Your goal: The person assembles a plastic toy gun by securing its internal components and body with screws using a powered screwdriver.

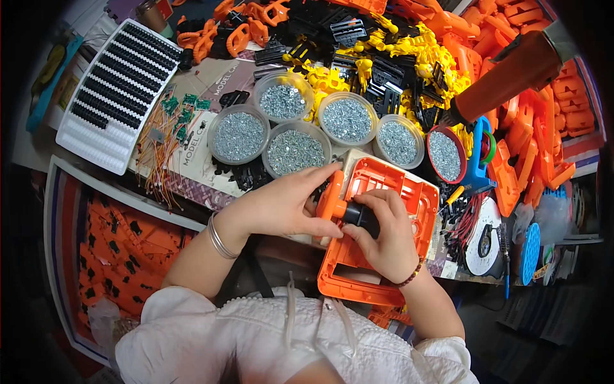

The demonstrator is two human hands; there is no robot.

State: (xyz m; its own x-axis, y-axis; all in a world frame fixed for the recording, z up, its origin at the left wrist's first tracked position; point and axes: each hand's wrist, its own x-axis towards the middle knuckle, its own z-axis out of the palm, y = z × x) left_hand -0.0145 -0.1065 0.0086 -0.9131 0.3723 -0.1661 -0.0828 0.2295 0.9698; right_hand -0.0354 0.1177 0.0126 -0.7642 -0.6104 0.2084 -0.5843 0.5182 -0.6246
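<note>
both hands [332, 214] on orange housing [384, 192]

1. Orange plastic housing [390, 192] lies under the fingers of both hands.
2. A black cylindrical part [359, 215] sits between the right hand [384, 233] fingertips.
3. Silvery-grey screws fill clear tubs [295, 152] just beyond the left hand [281, 205] fingertips.
4. Farther beyond the fingers, yellow clips [409, 48] mix with black pieces.
5. A white tray [115, 96] holds black striped rows, left of the fingers.

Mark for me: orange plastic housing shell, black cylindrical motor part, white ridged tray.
Orange plastic housing shell [390, 176], head view, upper wall.
Black cylindrical motor part [358, 214], head view, visible side.
White ridged tray [105, 144], head view, bare lower rim.
</note>
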